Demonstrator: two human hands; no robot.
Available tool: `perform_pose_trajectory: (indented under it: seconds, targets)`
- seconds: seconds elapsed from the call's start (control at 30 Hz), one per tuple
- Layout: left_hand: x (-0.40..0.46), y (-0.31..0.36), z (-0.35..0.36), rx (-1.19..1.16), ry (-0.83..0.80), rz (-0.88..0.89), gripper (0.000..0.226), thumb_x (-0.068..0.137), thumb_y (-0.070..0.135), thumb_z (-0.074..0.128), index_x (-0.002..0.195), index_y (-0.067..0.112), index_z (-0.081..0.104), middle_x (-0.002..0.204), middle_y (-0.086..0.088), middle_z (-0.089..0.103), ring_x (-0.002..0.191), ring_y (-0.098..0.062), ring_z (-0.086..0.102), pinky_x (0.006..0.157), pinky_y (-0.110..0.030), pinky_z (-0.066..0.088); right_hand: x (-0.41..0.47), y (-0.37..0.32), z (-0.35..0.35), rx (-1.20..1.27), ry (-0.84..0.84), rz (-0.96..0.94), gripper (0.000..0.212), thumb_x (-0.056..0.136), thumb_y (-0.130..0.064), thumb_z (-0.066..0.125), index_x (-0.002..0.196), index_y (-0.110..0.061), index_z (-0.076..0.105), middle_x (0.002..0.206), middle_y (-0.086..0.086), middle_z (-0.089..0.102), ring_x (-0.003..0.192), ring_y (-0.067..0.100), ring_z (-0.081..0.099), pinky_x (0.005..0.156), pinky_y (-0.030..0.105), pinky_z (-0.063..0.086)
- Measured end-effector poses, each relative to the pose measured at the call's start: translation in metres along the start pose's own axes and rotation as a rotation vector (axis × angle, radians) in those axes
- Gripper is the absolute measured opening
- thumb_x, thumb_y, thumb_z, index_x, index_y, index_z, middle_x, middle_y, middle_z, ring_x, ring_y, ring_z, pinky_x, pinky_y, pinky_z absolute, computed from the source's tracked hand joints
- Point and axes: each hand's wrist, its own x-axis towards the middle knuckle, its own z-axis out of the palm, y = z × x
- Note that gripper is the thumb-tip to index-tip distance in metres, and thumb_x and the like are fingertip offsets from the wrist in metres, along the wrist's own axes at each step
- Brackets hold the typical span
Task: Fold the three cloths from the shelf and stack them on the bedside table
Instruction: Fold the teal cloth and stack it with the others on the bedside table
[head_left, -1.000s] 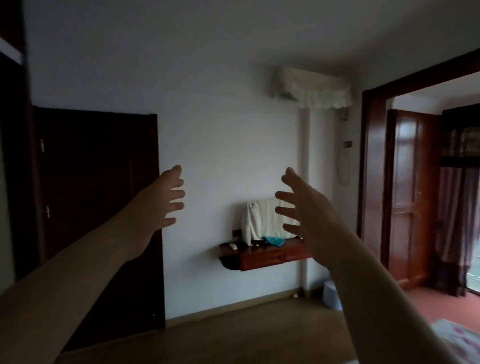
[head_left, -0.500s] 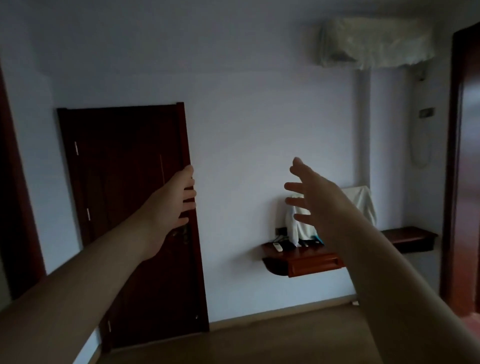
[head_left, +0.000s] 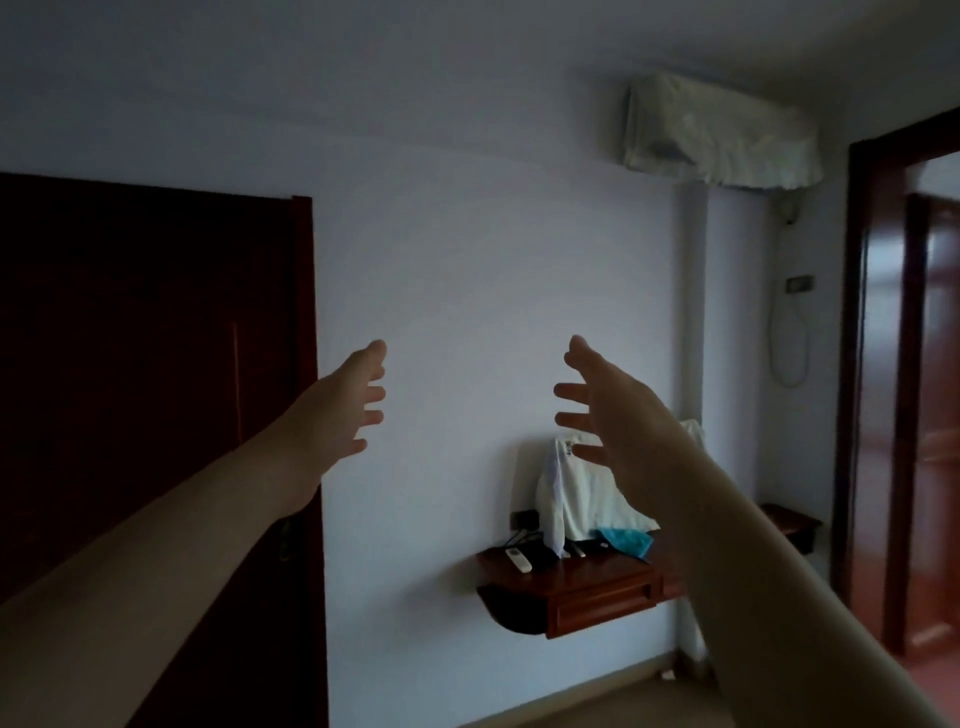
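Flanking right hand (head_left: 618, 415): white cloth (head_left: 587, 493).

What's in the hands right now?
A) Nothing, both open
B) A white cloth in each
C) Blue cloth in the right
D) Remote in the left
A: the left hand and right hand are raised with fingers spread, holding nothing; the white cloth is by the shelf.

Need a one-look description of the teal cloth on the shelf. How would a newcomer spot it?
Find the covered air conditioner high on the white wall, then drop straight down to the small wooden shelf fixed to that wall. The teal cloth lies crumpled at the shelf's right end, below the big white cloth; it is the only bright blue-green thing there.
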Motion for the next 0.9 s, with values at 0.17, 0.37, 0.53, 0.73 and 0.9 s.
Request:
perform_pose_trajectory:
  seconds: [0.17,0.37,0.53,0.73,0.9]
  targets:
    - [0.092,-0.034,0.006,-0.041,-0.079,-0.005,0.057,0.098,0.062,0.039,0.139,0.024,0.051,0.145,-0.003,0.054,0.124,-0.023,0.055,0.108,-0.044,0.041,0.070,0.017,0.026,-0.054,0.055,-0.003,0.056,0.102,-0.063,0.040,0.145,-0.029,0.049,0.120,-0.005,0.061,0.106,0.016,0.061,0.098,0.045,0.048]
    - [0.196,-0.085,0.030,-0.066,-0.170,-0.002,0.050,0.098,0.062,0.040,0.131,0.027,0.053,0.143,-0.003,0.054,0.121,-0.023,0.057,0.103,-0.043,0.042,0.156,0.062,0.036,-0.082,0.163,0.024,0.057,0.101,-0.062,0.043,0.145,-0.027,0.051,0.123,-0.002,0.063,0.108,0.019,0.062,0.100,0.048,0.048]
    - [0.294,-0.126,0.068,-0.100,-0.243,0.009,0.048,0.098,0.061,0.041,0.128,0.026,0.054,0.139,-0.003,0.056,0.122,-0.024,0.057,0.104,-0.044,0.041,0.243,0.102,0.033,-0.115,0.222,0.019,0.058,0.101,-0.062,0.041,0.147,-0.027,0.049,0.120,-0.003,0.062,0.109,0.020,0.062,0.103,0.049,0.047]
    - [0.426,-0.152,0.134,-0.121,-0.346,0.011,0.049,0.097,0.062,0.041,0.129,0.027,0.054,0.138,-0.002,0.058,0.118,-0.021,0.061,0.101,-0.043,0.044,0.365,0.140,0.008,-0.118,0.313,0.045,0.061,0.102,-0.062,0.040,0.151,-0.026,0.045,0.132,0.000,0.060,0.115,0.023,0.061,0.103,0.048,0.046]
    - [0.513,-0.173,0.181,-0.162,-0.433,0.021,0.048,0.097,0.064,0.041,0.126,0.028,0.056,0.132,0.000,0.061,0.114,-0.017,0.062,0.101,-0.043,0.046,0.444,0.176,0.002,-0.134,0.394,0.083,0.058,0.102,-0.061,0.042,0.148,-0.026,0.049,0.128,-0.001,0.062,0.114,0.022,0.062,0.107,0.052,0.045]
